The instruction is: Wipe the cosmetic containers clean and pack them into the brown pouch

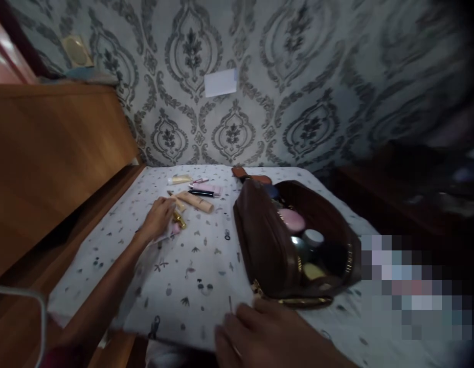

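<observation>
My left hand (160,217) is at the group of cosmetics on the left of the printed white cloth, its fingers closed beside a gold tube (179,219); what they hold is hidden. A beige tube (198,202), a black tube (202,193), a pink tube (209,189) and a pale yellow tube (180,179) lie just beyond. My right hand (255,332), blurred at the front edge, has curled fingers around a thin, unclear item. Above it stands an open brown bag (263,245) holding a pink oval item (292,220), a white round lid (313,236) and other things.
A wooden panel (60,163) rises at the left. Patterned wallpaper (232,128) covers the wall behind the cloth (206,266). A brown strap (255,177) lies behind the bag. Dark furniture stands at the right, and a white cable (41,306) is at lower left.
</observation>
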### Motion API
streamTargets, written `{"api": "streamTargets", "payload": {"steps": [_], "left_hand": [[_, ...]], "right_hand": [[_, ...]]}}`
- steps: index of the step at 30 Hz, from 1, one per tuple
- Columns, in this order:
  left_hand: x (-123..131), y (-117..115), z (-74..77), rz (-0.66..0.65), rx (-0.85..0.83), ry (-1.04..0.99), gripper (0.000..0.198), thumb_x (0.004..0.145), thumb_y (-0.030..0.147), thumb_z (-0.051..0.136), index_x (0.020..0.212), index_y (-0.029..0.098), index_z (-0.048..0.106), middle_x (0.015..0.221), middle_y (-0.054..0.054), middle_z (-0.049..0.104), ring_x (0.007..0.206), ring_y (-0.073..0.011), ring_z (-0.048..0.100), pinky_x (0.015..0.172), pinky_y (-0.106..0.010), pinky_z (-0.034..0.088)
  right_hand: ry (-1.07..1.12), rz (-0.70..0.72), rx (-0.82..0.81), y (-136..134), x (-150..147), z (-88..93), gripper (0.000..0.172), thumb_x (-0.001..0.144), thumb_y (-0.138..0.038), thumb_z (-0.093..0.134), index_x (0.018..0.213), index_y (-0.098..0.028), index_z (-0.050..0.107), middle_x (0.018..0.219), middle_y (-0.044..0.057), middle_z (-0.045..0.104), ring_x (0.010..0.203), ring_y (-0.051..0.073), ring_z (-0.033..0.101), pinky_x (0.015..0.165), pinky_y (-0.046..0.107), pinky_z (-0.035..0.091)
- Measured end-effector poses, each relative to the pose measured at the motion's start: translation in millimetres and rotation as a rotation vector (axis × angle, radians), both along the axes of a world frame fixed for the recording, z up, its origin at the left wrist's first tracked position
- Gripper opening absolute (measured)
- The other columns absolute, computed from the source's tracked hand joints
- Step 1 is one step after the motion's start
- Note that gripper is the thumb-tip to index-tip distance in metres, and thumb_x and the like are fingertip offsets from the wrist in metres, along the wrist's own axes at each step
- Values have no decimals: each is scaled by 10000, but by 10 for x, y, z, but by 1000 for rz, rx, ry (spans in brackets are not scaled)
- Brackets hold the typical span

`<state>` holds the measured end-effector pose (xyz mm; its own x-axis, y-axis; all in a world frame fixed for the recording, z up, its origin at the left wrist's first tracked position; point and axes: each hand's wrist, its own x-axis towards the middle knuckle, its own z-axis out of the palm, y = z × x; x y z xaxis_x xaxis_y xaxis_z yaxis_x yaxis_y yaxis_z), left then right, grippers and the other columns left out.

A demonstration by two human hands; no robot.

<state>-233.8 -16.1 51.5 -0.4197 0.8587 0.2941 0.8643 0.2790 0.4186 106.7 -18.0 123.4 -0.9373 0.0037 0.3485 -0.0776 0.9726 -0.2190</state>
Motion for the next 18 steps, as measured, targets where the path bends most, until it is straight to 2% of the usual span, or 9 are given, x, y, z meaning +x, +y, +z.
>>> {"api": "streamTargets", "payload": {"steps": [2, 4, 7, 9, 12, 14, 16, 18], "left_hand": [[37, 90, -86, -41, -65, -23, 298, 886, 410, 468, 954, 213, 681, 924, -65, 632, 932, -234, 584, 874, -323, 439], [43, 166, -148, -41, -93, -28, 316, 881, 438, 456, 923, 217, 679, 814, -49, 604, 835, -238, 584, 805, -337, 444], [11, 257, -193, 9, -152, -30, 313, 858, 467, 462, 839, 222, 657, 765, -34, 581, 801, -239, 596, 749, -323, 440], [-9, 297, -208, 53, -186, -29, 298, 842, 469, 472, 811, 228, 644, 783, -34, 596, 840, -243, 610, 749, -314, 439], [-27, 326, -225, 81, -134, -19, 255, 825, 423, 468, 798, 232, 633, 792, -36, 611, 849, -243, 611, 739, -311, 440], [-36, 336, -216, 81, -49, -25, 215, 793, 397, 479, 765, 230, 612, 762, -31, 606, 810, -238, 601, 717, -310, 444], [-28, 341, -168, 77, 64, -43, 180, 746, 386, 500, 718, 227, 580, 733, -27, 596, 763, -233, 582, 687, -310, 447], [32, 333, -79, 64, 192, -99, 165, 702, 384, 522, 701, 224, 560, 729, -24, 595, 707, -217, 561, 636, -298, 446]], "right_hand": [[-178, 27, 121, 11, -211, 41, 136, 779, -295, 743, 730, -177, 694, 652, 49, 692, 521, 221, 621, 442, 354, 435], [-271, -41, 68, 91, -396, 15, 185, 869, -340, 661, 834, -163, 701, 762, 54, 719, 637, 231, 670, 522, 349, 470], [-359, -202, -151, 248, -621, -168, 254, 936, -361, 568, 954, -149, 706, 891, 85, 743, 776, 239, 701, 641, 329, 498], [-263, -261, -359, 328, -761, -363, 316, 918, -379, 591, 1134, -163, 672, 1080, 102, 728, 932, 236, 691, 751, 313, 508], [-112, -360, -635, 393, -960, -695, 387, 865, -320, 653, 1222, -170, 644, 1080, 90, 722, 960, 214, 674, 903, 332, 487], [-4, -400, -805, 413, -1069, -913, 370, 839, -282, 661, 1192, -171, 660, 1039, 76, 712, 893, 193, 672, 886, 334, 497], [102, -426, -1049, 429, -1151, -1106, 330, 838, -290, 639, 1144, -170, 666, 1002, 60, 683, 790, 165, 665, 743, 301, 526], [197, -406, -1346, 446, -1204, -1245, 362, 834, -371, 638, 1130, -161, 640, 989, 52, 632, 712, 141, 652, 591, 255, 506]]}}
